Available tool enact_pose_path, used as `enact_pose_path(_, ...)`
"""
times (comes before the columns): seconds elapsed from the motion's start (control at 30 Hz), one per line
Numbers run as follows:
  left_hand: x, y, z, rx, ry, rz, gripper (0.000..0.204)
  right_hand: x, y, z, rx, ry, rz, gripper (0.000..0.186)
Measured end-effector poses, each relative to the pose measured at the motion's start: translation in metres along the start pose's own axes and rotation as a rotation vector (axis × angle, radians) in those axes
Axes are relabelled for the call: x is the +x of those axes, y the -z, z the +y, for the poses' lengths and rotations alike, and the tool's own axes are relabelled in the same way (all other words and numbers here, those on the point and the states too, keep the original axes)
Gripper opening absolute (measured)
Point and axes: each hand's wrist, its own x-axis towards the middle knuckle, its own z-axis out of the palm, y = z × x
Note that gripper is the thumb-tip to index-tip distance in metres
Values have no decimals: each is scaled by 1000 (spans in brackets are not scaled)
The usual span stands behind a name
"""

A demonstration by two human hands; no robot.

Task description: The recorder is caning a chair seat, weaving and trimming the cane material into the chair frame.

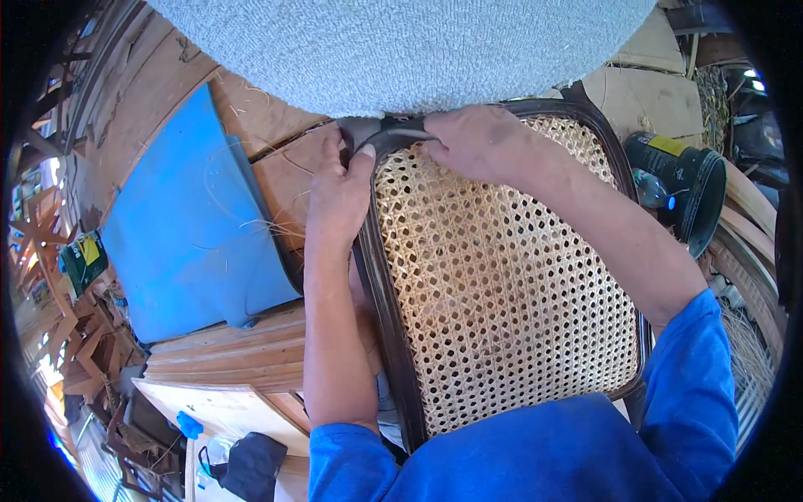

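A dark wooden chair frame with a woven cane panel leans in front of me. My left hand is closed at the frame's far left corner, its thumb pressed on the wood. My right hand is closed at the far edge of the cane, with its fingertips pinching a thin grey strip. The strip runs along the frame's curved corner between both hands. What it is made of I cannot tell. A wider grey piece shows beside my left fingers; whether it belongs to the strip is unclear.
Light blue terry-like cloth covers the top of the view. A blue panel lies left over stacked boards. At right stand a dark bucket and a clear bottle. A black bag lies lower left.
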Motion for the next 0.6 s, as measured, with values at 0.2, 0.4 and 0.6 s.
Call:
enact_pose_path(0.2, -3, 1, 10, 60, 27, -19, 65, -7, 4, 1, -103, 10, -173, 29)
enact_pose_path(0.4, -6, 2, 13, 76, 37, -16, 64, 0, 6, 2, -121, -5, -284, 25)
enact_pose_path(0.6, -10, -1, 30, 55, 40, -19, 63, -4, -7, 9, -91, 109, -113, 21)
